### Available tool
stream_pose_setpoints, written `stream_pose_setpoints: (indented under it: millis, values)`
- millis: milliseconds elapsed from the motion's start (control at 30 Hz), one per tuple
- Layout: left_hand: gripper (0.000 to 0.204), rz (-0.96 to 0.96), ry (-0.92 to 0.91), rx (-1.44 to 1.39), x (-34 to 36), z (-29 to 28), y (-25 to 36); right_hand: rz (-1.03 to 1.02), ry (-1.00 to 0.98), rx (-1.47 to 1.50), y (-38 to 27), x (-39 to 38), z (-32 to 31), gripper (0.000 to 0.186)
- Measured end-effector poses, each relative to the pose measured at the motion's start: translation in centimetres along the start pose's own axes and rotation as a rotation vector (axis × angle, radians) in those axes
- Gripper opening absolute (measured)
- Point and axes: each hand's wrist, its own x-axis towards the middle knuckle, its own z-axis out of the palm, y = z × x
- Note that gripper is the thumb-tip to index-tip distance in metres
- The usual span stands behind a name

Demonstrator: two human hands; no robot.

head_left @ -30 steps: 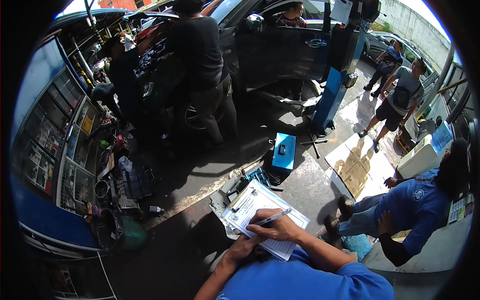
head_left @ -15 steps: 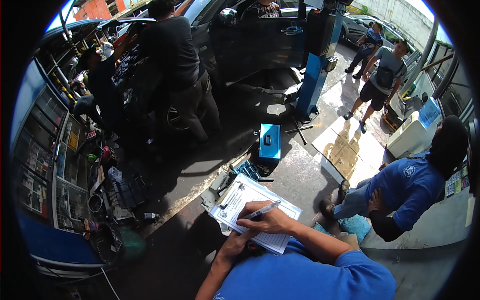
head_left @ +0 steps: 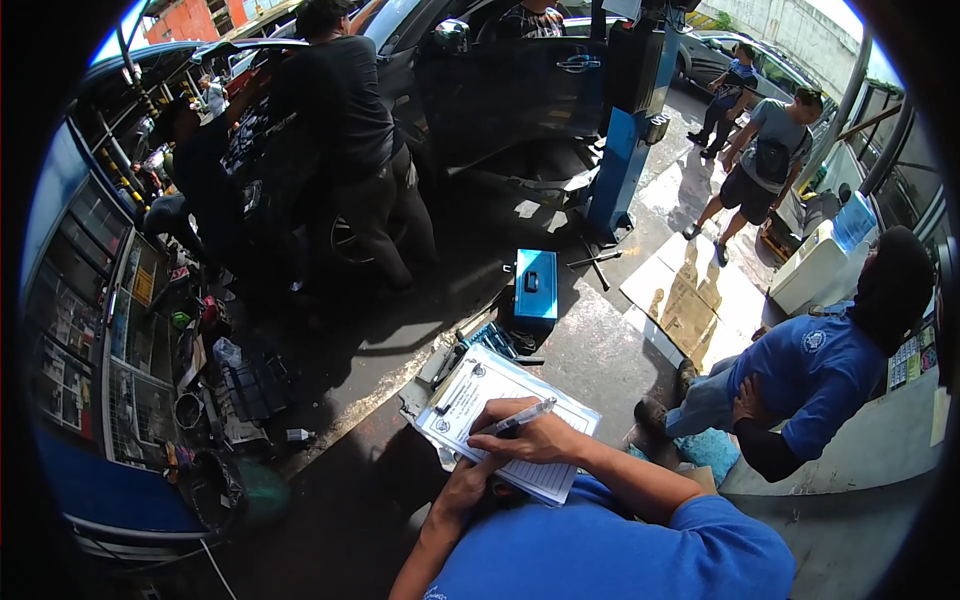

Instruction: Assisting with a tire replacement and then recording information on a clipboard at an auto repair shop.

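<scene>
A clipboard (head_left: 440, 400) of white printed sheets (head_left: 550, 474), top end up-left, long axis slanting down-right, is gripped before the blue shirt (head_left: 605, 550) by the left hand (head_left: 468, 486); a slim pale pen (head_left: 530, 412), slanting down-left, is pinched over it by the right hand (head_left: 528, 438).

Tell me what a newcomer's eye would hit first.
Probably the clipped white papers at lower centre, where the right hand holds a pen and the left hand meets the near edge. Then, likely, the bright blue toolbox just beyond, and the dark car at the top.
</scene>
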Motion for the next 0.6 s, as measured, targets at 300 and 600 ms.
stream_pose_setpoints:
  millis: [300, 600]
  values:
    - [0.033, 0.047, -0.028, 0.097, -0.3, 0.2, 1.5, 0.054, 0.032, 0.041, -0.3, -0.5, 0.1, 0.019]
    - [0.039, 0.076, -0.024, 0.052, 0.0, 0.2, 1.3, 0.043, 0.051, 0.075, -0.3, -0.6, 0.3, 0.019]
